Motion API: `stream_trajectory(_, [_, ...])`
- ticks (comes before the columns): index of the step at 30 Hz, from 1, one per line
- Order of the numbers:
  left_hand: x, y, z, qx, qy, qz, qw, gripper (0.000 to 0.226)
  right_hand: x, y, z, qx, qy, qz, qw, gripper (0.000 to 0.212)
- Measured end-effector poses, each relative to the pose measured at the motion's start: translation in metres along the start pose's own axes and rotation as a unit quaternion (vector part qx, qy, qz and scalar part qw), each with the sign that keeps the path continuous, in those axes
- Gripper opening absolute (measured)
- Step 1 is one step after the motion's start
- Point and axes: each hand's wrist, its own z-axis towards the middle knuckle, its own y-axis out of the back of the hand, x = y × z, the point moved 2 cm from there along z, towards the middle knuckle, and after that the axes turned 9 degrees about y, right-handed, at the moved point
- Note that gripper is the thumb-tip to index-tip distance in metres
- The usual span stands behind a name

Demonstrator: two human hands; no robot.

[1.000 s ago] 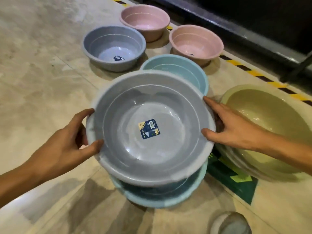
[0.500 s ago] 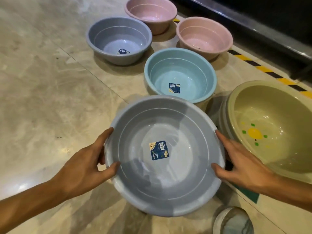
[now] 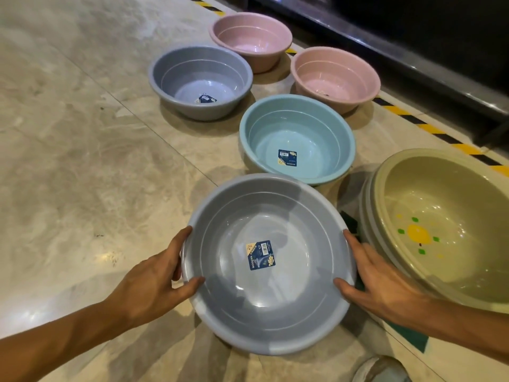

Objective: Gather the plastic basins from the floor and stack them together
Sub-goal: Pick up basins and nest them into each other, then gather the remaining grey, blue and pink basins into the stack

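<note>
The left hand (image 3: 154, 279) and the right hand (image 3: 377, 279) each grip one side of a round grey plastic basin (image 3: 268, 264). The fingers (image 3: 184, 235) of the left hand curl under the outside wall and the thumb hooks over the rim. The right hand does the same on the other side. So both hands are closed on this basin, and it looks lifted a little off the shiny stone floor (image 3: 82, 161).

Inside the basin, between the two thumbs, there is only a small blue label (image 3: 260, 255).

Just past the fingertips sits a round light blue plastic basin (image 3: 297, 139) with a label in it too. It may have another basin under it, but that is hard to tell. Right beside the right hand is a big yellow-green plastic basin (image 3: 446, 230) with a flower picture, sitting in a stack. Farther away are a second grey basin (image 3: 201, 81) and two pink basins (image 3: 250, 40) (image 3: 336, 78).

What could go wrong? The plastic is smooth and the grip is only on the rim, so the basin may slip or tip. If it goes down crooked onto another basin, it may jam or knock it away.
</note>
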Motion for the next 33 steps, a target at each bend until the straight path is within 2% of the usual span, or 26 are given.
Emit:
stream_trajectory(9, [0.002,-0.007,0.003,0.021,0.007,-0.055,0.998,0.094,-0.005,-0.002,0.003,0.015,-0.004,0.026,1.000,0.105])
stream_trajectory(15, [0.005,0.003,0.001,-0.018,0.008,-0.012,1.000,0.075,0.009,0.026,0.010,-0.024,0.003,0.053,0.998,0.091])
stream_trajectory(19, [-0.021,0.044,0.029,-0.074,-0.015,0.012,0.997,0.082,0.010,0.072,0.055,-0.085,0.010,-0.003,0.996,0.074])
stream_trajectory(25, [-0.087,0.109,0.102,-0.129,-0.039,0.035,0.990,0.054,-0.025,0.129,0.125,-0.090,-0.019,-0.059,0.994,0.053])
stream_trajectory(28, [-0.114,0.128,0.128,-0.149,-0.030,0.039,0.988,0.051,-0.041,0.153,0.151,-0.110,-0.045,-0.090,0.989,0.053])
stream_trajectory(33, [-0.145,0.141,0.167,-0.167,-0.036,0.055,0.984,0.049,-0.059,0.182,0.191,-0.147,-0.075,-0.075,0.983,0.051])
